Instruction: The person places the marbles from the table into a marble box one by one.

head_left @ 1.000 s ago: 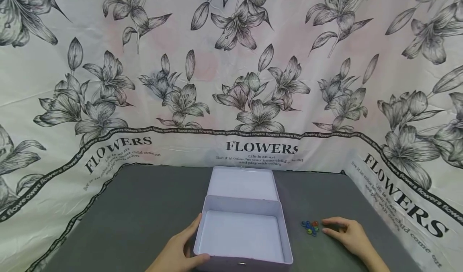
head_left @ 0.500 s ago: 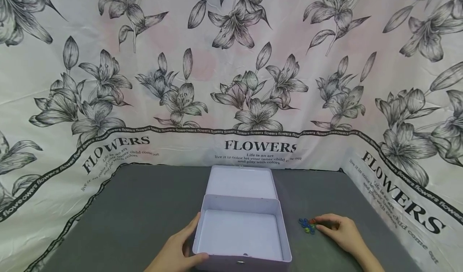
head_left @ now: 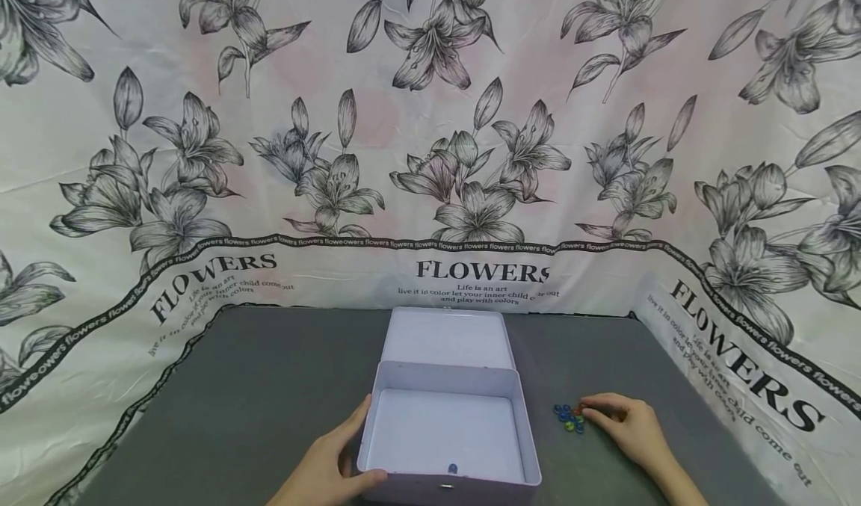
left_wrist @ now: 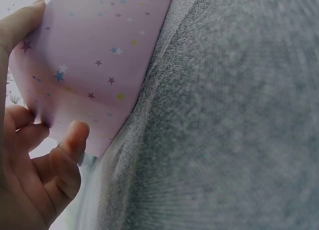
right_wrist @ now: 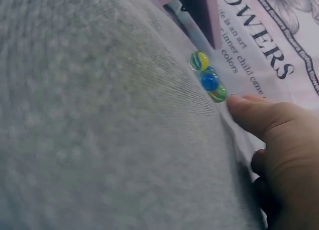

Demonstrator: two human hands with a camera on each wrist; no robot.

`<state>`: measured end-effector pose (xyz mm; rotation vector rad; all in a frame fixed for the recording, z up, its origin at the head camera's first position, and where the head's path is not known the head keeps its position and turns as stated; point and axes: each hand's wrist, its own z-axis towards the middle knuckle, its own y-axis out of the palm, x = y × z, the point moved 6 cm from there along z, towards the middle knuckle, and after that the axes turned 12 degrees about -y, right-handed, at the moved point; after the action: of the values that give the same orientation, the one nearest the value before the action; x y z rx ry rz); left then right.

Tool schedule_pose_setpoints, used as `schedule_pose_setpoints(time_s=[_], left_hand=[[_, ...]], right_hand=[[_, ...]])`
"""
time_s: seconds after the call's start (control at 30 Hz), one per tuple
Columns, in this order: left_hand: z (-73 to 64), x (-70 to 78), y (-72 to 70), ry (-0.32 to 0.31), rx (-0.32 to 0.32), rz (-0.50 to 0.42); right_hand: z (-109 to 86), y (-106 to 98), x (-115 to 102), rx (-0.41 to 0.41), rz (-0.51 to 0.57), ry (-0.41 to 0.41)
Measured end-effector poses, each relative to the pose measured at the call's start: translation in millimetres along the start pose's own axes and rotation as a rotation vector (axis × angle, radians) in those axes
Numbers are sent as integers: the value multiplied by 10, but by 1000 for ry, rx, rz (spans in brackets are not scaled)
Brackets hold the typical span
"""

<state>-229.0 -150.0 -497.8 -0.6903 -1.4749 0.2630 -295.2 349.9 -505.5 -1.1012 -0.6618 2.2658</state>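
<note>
An open metal box (head_left: 444,427), white inside, stands on the grey table; its outside is pink with small stars in the left wrist view. My left hand (head_left: 326,457) holds its front left corner, thumb at the front wall and fingers along the left side. Inside, near the front wall, lies a blue marble (head_left: 453,469). Right of the box is a cluster of glass marbles (head_left: 569,426), blue and yellow-green. At its right edge, my right hand (head_left: 628,424) has thumb and index finger at an orange marble (head_left: 580,409), seemingly pinching it. The right wrist view hides that contact.
The lid (head_left: 447,338) is folded back flat behind the box. A flower-printed cloth (head_left: 484,192) hangs behind and along both sides of the grey table (head_left: 282,371).
My right hand has moved left to the marbles, bringing thumb and index finger to the orange one. A blue marble has come into sight inside the box. My left hand keeps its hold.
</note>
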Motion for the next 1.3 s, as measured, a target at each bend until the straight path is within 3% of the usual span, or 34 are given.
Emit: schedule_pose_setpoints(time_s=[0.17,0.27,0.63,0.87,1.3], left_hand=[[-4,16,-14,32,18,3],[-4,21,-16,43,23,8],[-7,6,3,15,17,2],[-20,1,-10,21,19,-9],[0,13,9,33,15,-8]], right_hand=[[26,3,70,-13,127,172],[86,-1,64,-8,187,214],[577,-35,-239,21,296,158],[901,79,-417,30,273,131],[1478,353,-848,30,404,124]])
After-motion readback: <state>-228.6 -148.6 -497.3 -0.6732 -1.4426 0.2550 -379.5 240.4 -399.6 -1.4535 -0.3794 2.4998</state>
